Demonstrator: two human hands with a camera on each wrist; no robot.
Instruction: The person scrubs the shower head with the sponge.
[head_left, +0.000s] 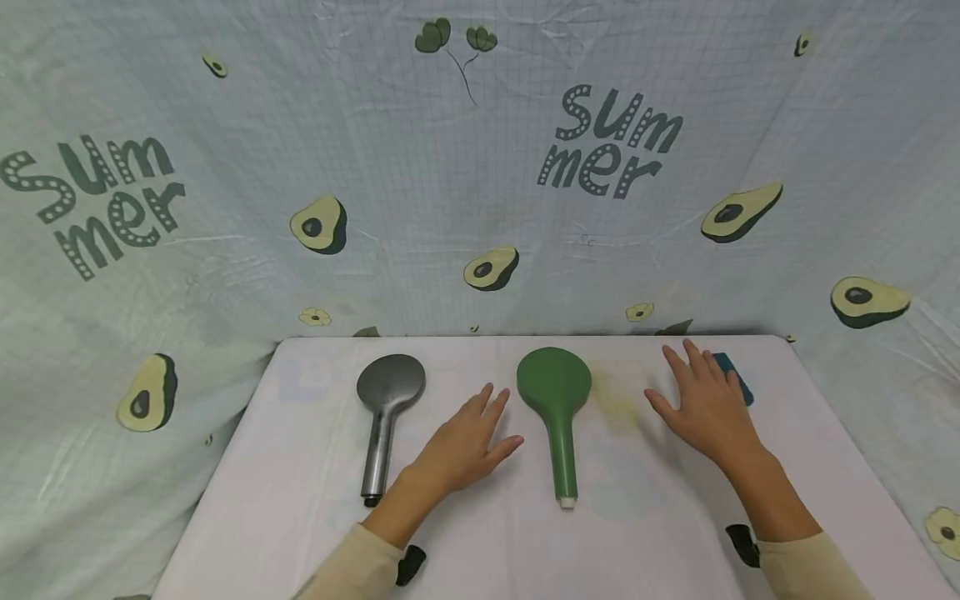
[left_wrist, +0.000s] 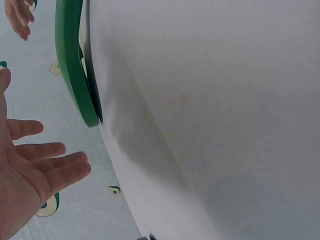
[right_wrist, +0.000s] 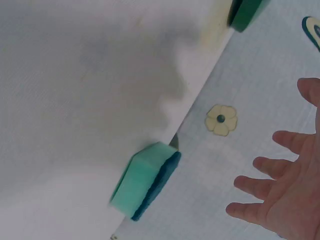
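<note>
A green shower head (head_left: 555,392) lies on the table, its round head toward the back and its handle toward the front. Left of it lies a dark grey shower head (head_left: 389,392) with a shiny handle, pointing the same way. Between the two hovers my left hand (head_left: 467,440), fingers spread, holding nothing. My right hand (head_left: 703,406) is also spread and empty, above the table's back right part. Partly hidden behind its fingers is a sponge (head_left: 735,379); the right wrist view shows this sponge (right_wrist: 145,180) as light green with a dark teal scouring side.
The table (head_left: 465,550) has a pale cover with a faint yellowish stain right of the green shower head. Behind it hangs a curtain (head_left: 420,167) printed with avocados and lettering, close along the back edge.
</note>
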